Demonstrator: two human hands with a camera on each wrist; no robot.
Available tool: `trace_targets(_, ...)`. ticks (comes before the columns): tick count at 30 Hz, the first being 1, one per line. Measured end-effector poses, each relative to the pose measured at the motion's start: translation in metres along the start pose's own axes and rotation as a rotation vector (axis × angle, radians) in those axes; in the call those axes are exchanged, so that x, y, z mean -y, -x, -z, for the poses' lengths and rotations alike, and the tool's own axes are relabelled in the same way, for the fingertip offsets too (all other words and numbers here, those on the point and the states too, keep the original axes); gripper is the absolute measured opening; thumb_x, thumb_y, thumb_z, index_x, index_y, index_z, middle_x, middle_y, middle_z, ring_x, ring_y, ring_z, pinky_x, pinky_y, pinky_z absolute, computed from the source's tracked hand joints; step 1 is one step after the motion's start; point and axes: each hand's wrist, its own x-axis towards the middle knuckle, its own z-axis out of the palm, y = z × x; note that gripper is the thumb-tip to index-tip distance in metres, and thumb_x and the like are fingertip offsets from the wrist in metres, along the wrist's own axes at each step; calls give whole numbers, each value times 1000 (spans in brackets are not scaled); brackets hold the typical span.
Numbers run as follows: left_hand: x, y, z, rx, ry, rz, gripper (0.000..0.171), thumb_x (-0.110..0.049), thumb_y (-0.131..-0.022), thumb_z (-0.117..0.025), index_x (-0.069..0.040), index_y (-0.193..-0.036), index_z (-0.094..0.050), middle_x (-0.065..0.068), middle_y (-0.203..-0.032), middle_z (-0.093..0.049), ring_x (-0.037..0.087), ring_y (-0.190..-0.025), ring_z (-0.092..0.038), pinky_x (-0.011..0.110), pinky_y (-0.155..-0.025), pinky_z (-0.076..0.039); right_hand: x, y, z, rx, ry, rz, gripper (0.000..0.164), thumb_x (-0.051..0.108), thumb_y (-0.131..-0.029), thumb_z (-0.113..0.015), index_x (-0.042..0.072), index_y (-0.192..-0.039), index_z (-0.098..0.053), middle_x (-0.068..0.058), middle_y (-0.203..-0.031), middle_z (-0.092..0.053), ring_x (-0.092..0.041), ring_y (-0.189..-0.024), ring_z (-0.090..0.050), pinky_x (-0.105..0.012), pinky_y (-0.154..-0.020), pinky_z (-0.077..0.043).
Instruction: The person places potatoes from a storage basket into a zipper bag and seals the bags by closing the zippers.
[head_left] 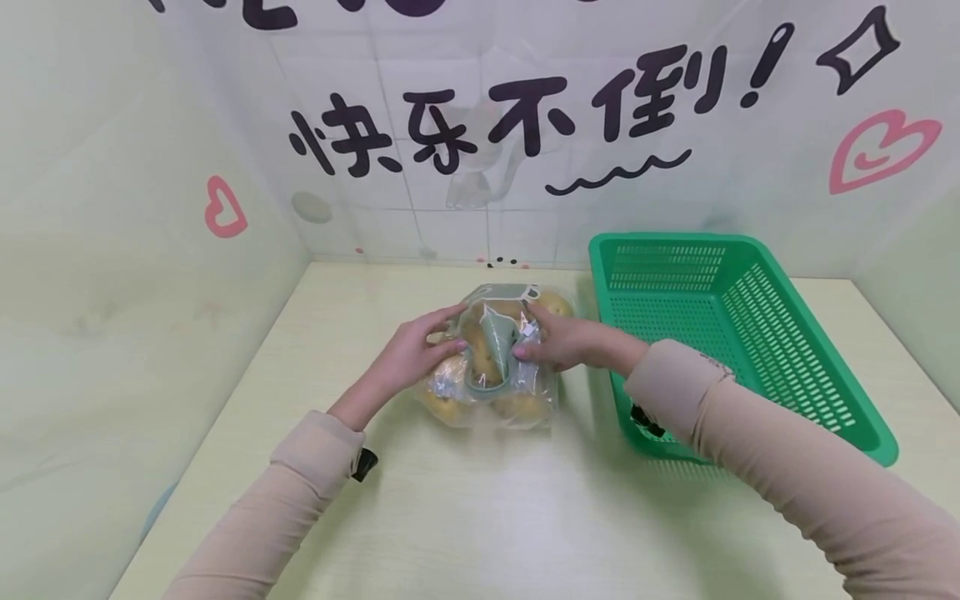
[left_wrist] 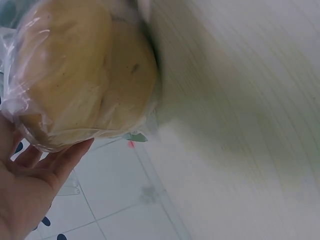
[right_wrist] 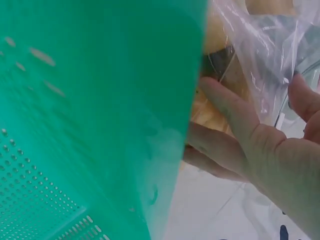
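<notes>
A clear plastic bag of potatoes (head_left: 489, 354) lies on the table between my two hands, with pale green patches on its film. My left hand (head_left: 418, 350) grips its left side, thumb on top near the middle and fingers over the far part. On the opposite side my right hand (head_left: 564, 340) holds the film between thumb and fingers. Yellow-brown potatoes (left_wrist: 70, 65) press against the plastic in the left wrist view, where the left fingertips touch the bag's edge. In the right wrist view, crumpled film (right_wrist: 265, 55) runs between the right thumb and forefinger.
A green plastic basket (head_left: 817, 333) with slotted walls stands on the right of the table, its left wall close to the right hand and under the right forearm. Behind the pale table (head_left: 480, 517) hangs a white sheet (head_left: 525, 225) with black lettering and pink hearts.
</notes>
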Motion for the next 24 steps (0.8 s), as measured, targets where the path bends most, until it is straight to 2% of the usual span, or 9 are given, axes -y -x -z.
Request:
trace_targets(5,0,-1,1,7,-7,21,59,-17,-89,-65,-11,-144,-42,15,-146,-45,41,-127,-50,49,-98,-52,3,-1,2,24,-24,-24,86,25,-97,-54,18,-154,10,-21,-160,0,-41,-141,-30,-48,-108,-45)
trace_targets(9,0,-1,2,24,-9,27,60,-18,-90,-64,-10,-145,-40,15,-149,-41,42,-130,-47,54,-105,-45,4,-3,1,17,-34,-36,86,26,-97,-54,16,-154,10,-21,-160,0,-41,-141,-30,-49,-109,-43)
trace_targets(14,0,1,4,52,20,38,61,-19,-92,-62,-11,-147,-36,14,-152,-36,44,-129,-46,55,-107,-42,8,-5,-2,-25,-1,-65,87,31,-96,-56,17,-154,7,-21,-160,-4,-45,-141,-26,-59,-105,-43)
trace_targets(17,2,1,4,46,23,37,61,-18,-92,-62,-11,-147,-37,15,-152,-36,44,-128,-47,55,-106,-43,10,-7,-5,-48,7,-69,88,32,-95,-58,16,-154,5,-21,-159,-8,-45,-141,-26,-62,-102,-44)
trace_targets(24,10,0,7,-3,17,37,60,-16,-91,-63,-13,-146,-38,15,-150,-40,41,-128,-49,53,-104,-46,17,-14,-11,-91,-49,-34,90,26,-93,-60,11,-154,5,-19,-159,-11,-41,-141,-30,-57,-102,-46)
